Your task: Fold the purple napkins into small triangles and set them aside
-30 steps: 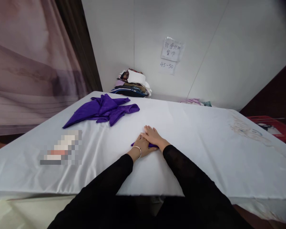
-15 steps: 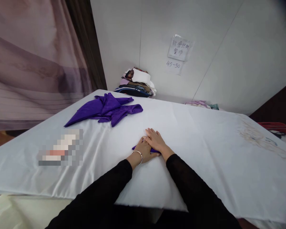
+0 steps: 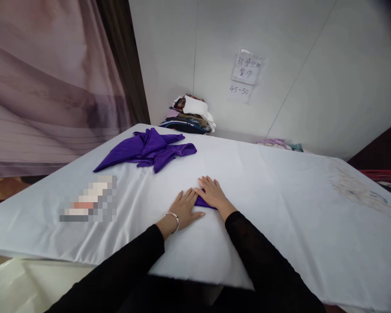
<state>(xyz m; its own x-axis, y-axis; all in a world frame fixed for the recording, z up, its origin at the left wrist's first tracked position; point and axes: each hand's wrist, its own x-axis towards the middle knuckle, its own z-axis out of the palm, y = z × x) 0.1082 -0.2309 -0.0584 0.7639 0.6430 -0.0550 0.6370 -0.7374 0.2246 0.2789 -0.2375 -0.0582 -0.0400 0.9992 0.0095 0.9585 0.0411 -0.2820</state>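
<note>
A small folded purple cloth napkin lies flat on the white-covered table, partly hidden under my hands. My right hand rests flat across its right part, fingers stretched out. My left hand, with a silver bangle at the wrist, lies flat over the napkin's left side, its thumb apart from the other fingers. The fingertips of my left hand come close to my right thumb. Farther back on the left, a loose heap of purple cloth is spread on the table.
A blurred-out rectangular item lies on the table at the left. Behind the table's far edge is a pile of folded clothes. Paper signs hang on the wall, and a pinkish curtain hangs at the left.
My left hand has slid left and a little toward me, uncovering more of the napkin's middle. My right hand stays flat on the napkin, nearly in the same place.
</note>
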